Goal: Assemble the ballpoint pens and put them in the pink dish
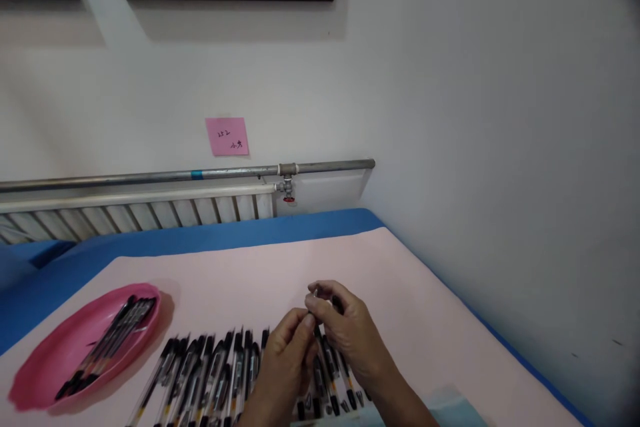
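Observation:
My left hand (285, 363) and my right hand (353, 330) meet over a row of pens, fingertips pinched together. Between the right thumb and forefinger shows a small shiny tip (316, 292); the rest of it is covered by fingers. What the left fingers pinch is hidden. Under and beside both hands lie many clear-barrelled pens (215, 373) with black caps, side by side. More pens (333, 373) lie below the right hand, with small metallic pieces (345, 405) near their lower ends. A black end (337, 305) shows by the right fingers; I cannot tell if it is held.
A pink oval tray (50, 353) at left holds several pens (113, 340). Pink paper (225, 280) covers the blue tabletop (200, 238). A light-blue sheet (450, 407) lies at the near edge. Behind are a radiator (150, 213) and pipe (235, 175); a wall (500, 147) bounds the right.

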`<state>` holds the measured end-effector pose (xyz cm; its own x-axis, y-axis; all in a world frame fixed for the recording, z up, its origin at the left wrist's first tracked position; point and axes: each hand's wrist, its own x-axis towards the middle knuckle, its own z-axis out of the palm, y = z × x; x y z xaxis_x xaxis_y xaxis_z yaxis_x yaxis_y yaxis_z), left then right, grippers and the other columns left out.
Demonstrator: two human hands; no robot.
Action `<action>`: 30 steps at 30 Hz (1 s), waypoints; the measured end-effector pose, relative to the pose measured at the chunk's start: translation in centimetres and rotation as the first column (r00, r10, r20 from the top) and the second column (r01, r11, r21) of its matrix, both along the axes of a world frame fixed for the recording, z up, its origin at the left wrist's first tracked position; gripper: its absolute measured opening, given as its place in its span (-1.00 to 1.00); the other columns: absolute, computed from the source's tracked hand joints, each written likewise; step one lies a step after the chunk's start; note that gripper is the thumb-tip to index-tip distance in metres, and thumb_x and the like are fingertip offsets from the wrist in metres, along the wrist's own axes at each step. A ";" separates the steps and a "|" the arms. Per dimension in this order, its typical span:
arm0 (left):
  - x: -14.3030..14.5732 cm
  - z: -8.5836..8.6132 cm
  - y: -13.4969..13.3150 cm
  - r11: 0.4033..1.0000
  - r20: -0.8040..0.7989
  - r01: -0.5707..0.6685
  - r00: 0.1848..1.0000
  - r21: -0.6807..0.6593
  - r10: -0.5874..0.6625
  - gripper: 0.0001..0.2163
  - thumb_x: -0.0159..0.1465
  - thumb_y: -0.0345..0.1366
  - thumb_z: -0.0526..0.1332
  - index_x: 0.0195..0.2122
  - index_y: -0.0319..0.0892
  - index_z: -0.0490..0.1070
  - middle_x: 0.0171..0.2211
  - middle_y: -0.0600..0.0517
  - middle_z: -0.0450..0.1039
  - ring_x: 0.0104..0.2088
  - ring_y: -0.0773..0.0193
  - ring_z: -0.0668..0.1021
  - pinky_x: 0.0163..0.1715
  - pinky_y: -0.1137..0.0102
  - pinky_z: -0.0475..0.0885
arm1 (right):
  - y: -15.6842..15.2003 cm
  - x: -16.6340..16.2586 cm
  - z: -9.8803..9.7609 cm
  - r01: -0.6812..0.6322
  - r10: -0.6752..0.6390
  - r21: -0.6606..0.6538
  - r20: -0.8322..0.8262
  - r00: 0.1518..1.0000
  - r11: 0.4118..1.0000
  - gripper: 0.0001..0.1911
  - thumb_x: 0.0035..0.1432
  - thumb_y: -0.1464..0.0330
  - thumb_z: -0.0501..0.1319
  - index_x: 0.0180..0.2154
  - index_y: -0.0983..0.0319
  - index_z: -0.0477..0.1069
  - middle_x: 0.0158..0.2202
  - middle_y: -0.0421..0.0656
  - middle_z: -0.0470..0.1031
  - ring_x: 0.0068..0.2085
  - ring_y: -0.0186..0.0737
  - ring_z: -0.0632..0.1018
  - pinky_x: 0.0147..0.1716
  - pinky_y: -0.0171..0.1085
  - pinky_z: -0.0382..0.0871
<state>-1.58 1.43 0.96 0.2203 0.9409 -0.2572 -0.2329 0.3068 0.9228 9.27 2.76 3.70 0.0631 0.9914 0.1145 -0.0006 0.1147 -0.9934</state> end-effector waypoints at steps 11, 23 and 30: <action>-0.1 0.0 -0.1 1.000 -0.042 0.028 0.999 0.009 -0.028 -0.61 0.01 0.09 0.15 -0.37 -0.15 0.28 -0.75 0.28 -0.02 -0.77 0.56 -0.01 -0.77 0.59 -0.15 | 0.1 0.2 -0.1 -0.065 0.048 -0.095 -0.176 0.983 0.993 -0.76 -0.03 0.22 0.21 -0.39 0.28 0.44 -0.46 -0.19 0.42 -0.69 -0.54 0.13 -0.71 -0.42 0.02; -0.7 -1.2 0.3 0.967 -0.205 0.252 0.949 0.038 -0.239 -0.66 0.06 0.05 0.13 -0.48 -0.15 0.21 -0.77 0.27 -0.01 -0.78 0.54 0.01 -0.77 0.56 -0.15 | 1.6 3.3 0.2 0.355 -0.329 -0.014 -0.411 0.850 0.935 -0.77 -0.07 0.24 0.24 -0.46 0.27 0.32 -0.53 -0.26 0.35 -0.72 -0.59 0.07 -0.79 -0.46 -0.11; -2.1 -0.1 1.0 0.992 -0.124 0.105 0.986 -0.070 -0.113 -0.68 0.00 0.00 0.22 -0.45 -0.16 0.27 -0.75 0.27 0.04 -0.78 0.55 0.06 -0.79 0.58 -0.12 | 1.9 5.0 0.2 0.445 -0.410 -0.047 -0.485 0.772 0.894 -0.78 -0.11 0.27 0.26 -0.47 0.26 0.28 -0.51 -0.28 0.35 -0.72 -0.60 0.09 -0.78 -0.47 -0.09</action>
